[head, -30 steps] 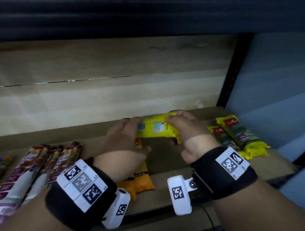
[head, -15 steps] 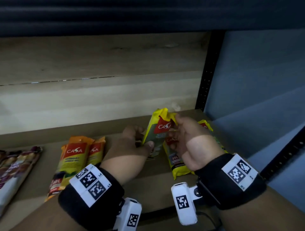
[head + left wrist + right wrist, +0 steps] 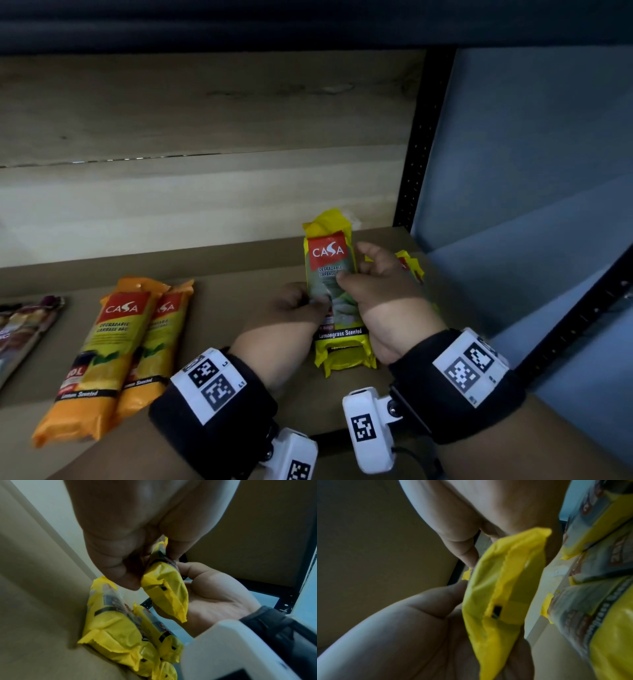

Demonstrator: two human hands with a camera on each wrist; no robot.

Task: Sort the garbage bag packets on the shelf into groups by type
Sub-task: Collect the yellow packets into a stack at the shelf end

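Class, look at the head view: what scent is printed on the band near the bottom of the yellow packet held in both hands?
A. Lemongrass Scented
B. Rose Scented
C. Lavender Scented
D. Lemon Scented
A: the dark band near the bottom of the yellow packet, held by the left hand and the right hand, reads "Lemongrass Scented".

The head view looks forward and down from above both wrists onto the shelf (image 3: 239,294), taking in its back wall, its right-hand post and its front edge. The left wrist view sits close under the left hand (image 3: 137,534), facing along the fingers toward the shelf's right back corner. The right wrist view, closer still, looks up along its palm; all three share the held yellow packet (image 3: 334,291).
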